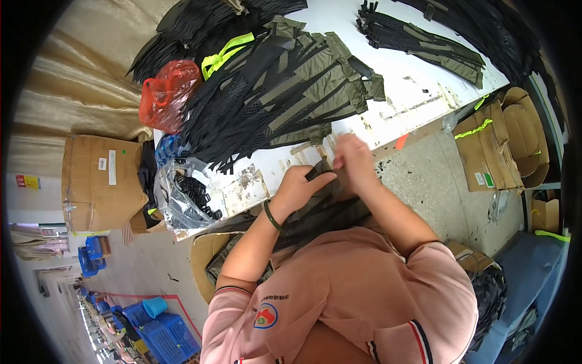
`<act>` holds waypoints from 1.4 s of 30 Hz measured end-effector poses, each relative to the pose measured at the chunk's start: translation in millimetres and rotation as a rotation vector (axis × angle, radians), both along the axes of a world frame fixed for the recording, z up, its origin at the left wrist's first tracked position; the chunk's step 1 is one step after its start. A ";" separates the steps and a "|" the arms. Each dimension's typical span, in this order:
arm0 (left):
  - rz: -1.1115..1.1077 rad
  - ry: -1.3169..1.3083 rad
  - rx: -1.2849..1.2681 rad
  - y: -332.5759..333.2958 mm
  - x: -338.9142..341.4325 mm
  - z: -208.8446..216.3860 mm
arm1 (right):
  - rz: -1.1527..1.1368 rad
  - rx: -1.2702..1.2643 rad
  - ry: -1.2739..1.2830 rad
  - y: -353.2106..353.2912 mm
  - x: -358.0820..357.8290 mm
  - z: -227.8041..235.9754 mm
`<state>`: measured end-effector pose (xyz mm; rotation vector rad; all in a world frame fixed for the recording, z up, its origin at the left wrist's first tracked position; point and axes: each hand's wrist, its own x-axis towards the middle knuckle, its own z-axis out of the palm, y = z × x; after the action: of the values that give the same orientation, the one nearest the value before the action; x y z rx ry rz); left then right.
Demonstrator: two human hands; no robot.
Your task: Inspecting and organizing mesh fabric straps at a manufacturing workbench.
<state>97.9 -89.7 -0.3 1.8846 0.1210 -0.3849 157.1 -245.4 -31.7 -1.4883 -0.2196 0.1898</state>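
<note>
My left hand [294, 189] is closed on the end of a dark olive and black fabric piece [323, 171] at the table's front edge, thumb on top. The cloth hangs below the hand toward my lap. Just right of it, my right hand [353, 155] is raised with its fingers curled; it is blurred, and whatever it may hold is hidden. Beyond both hands lies a spread pile of olive fabric and black mesh pieces [291, 85] on the white table [388, 121].
To the left are a red plastic bag [170, 96], a clear bag of black buckles [189, 193] and a cardboard box [102, 182]. More dark strips [424, 47] lie at the far right. An open carton [485, 148] stands beyond the table's right end.
</note>
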 end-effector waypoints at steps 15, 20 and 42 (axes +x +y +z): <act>0.035 -0.231 0.138 6.3 -9.2 -23.2 | 0.200 -0.077 -0.034 -5.7 -16.1 10.0; -0.045 -0.177 0.125 3.6 -13.9 2.7 | 0.044 0.015 0.091 -17.8 -8.8 -26.0; -0.404 -0.089 0.596 52.6 -33.7 -16.1 | -0.339 -1.064 -0.529 -5.6 234.5 -12.8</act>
<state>64.2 -37.1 -16.4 2.5191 -0.2361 -0.5830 391.6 -251.0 -44.5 -2.5929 -0.3030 -0.4445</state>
